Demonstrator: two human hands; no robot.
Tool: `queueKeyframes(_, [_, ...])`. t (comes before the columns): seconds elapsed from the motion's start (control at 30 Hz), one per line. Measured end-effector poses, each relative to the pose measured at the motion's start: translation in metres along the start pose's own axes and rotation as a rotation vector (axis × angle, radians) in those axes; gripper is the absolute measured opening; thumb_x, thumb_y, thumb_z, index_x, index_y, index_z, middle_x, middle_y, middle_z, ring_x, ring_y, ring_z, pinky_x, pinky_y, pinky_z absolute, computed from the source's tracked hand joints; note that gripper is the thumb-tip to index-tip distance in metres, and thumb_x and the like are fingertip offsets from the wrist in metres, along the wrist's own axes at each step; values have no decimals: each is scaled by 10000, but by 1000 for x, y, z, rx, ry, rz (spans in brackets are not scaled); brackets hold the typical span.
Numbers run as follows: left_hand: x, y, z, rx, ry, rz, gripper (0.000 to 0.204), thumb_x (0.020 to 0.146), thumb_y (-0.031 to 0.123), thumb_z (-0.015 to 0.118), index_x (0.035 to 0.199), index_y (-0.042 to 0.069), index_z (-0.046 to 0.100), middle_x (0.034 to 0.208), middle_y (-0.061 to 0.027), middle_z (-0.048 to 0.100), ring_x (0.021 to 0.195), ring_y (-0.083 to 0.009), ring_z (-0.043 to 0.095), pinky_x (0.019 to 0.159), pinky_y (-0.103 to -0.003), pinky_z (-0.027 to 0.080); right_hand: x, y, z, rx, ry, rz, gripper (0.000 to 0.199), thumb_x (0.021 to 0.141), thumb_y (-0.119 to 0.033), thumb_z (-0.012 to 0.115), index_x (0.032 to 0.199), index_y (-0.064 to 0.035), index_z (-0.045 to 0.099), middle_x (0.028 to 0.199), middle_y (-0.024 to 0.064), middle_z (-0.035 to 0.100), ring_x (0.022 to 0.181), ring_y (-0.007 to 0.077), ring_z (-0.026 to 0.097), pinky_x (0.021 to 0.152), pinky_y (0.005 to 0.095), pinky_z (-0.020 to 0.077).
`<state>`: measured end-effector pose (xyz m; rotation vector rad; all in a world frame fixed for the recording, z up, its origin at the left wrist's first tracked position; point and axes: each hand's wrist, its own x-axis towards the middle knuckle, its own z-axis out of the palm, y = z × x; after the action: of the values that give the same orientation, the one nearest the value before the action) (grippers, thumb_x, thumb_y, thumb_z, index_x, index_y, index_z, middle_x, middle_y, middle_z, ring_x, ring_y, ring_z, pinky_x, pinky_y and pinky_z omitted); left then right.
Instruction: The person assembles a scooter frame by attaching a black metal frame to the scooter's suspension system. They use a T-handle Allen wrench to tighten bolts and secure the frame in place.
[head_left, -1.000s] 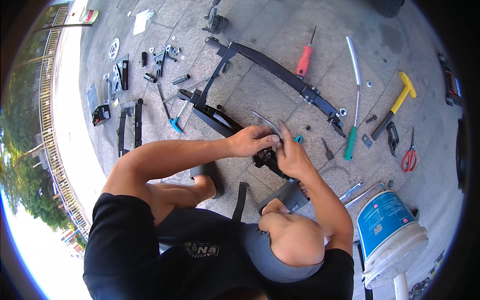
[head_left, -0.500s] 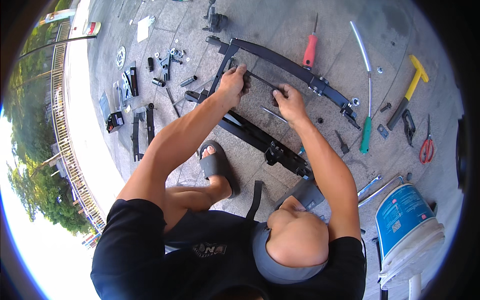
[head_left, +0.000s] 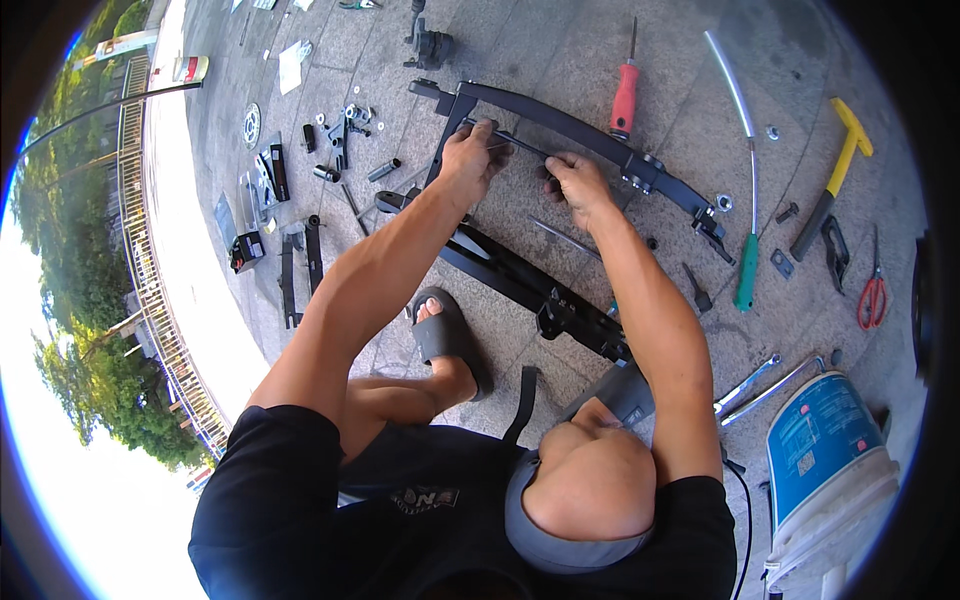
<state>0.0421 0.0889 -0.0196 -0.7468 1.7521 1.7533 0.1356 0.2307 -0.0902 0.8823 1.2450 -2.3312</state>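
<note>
"Across the pavement point(head_left: 530, 195) and black frame point(head_left: 580, 128), the left hand point(head_left: 473, 160) and right hand point(head_left: 582, 188) have moved up off the frame's lower side since a second ago."
"Any room there?"
"Bare ground opens between the two long sides; the upper one's edge runs just beyond the fingers."
"Each grip?"
"Closed on a thin dark rod point(head_left: 527, 146), stretched between both hands over that opening."
"Below?"
"One slimmer silver rod point(head_left: 565, 236), near the right hand."
</note>
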Motion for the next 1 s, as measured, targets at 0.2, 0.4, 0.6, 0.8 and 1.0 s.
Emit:
queueKeyframes(0.2, [-4, 0, 8, -126, 58, 2, 264, 964, 202, 561, 1129, 1, 516, 1036, -168, 577, 923, -297, 593, 821, -404, 523, 6, 7, 3, 11, 32, -156, 182, 933, -101, 575, 1067, 16, 613, 855, 76, 660, 623, 116, 581, 541, 267, 475])
queueKeyframes(0.4, [-10, 3, 13, -171, 87, 16, 240, 973, 186, 535, 1121, -4, 526, 1017, -140, 608, 893, -246, 615, 754, -366, 546, -6, 12, 6, -145, 90, -270, 209, 933, -110, 606, 1077, 41, 613, 839, 63, 647, 651, 106, 610, 551, 252, 484])
queueKeyframes(0.6, [-12, -2, 8, -160, 71, 59, 253, 973, 165, 530, 1146, -18, 507, 1082, -152, 563, 1006, -303, 583, 897, -434, 530, 5, -6, -21, -352, -342, -105, 171, 917, -163, 629, 953, 4, 641, 805, 55, 653, 629, 125, 617, 572, 269, 500])
queueKeyframes(0.8, [-13, -1, 7, -171, 52, 80, 250, 972, 179, 536, 1132, -13, 520, 1078, -132, 565, 1003, -291, 588, 895, -445, 525, 5, -22, -18, -386, -355, 16, 205, 879, -182, 674, 950, 4, 628, 771, 55, 642, 619, 128, 612, 564, 273, 488])
queueKeyframes(1.0, [-14, -1, 6, -169, 63, 87, 272, 972, 185, 535, 1150, -20, 522, 1101, -134, 568, 990, -282, 590, 877, -444, 521, 8, -38, -16, -476, -469, 40, 217, 860, -166, 686, 949, 22, 622, 780, 68, 644, 618, 134, 614, 566, 275, 492])
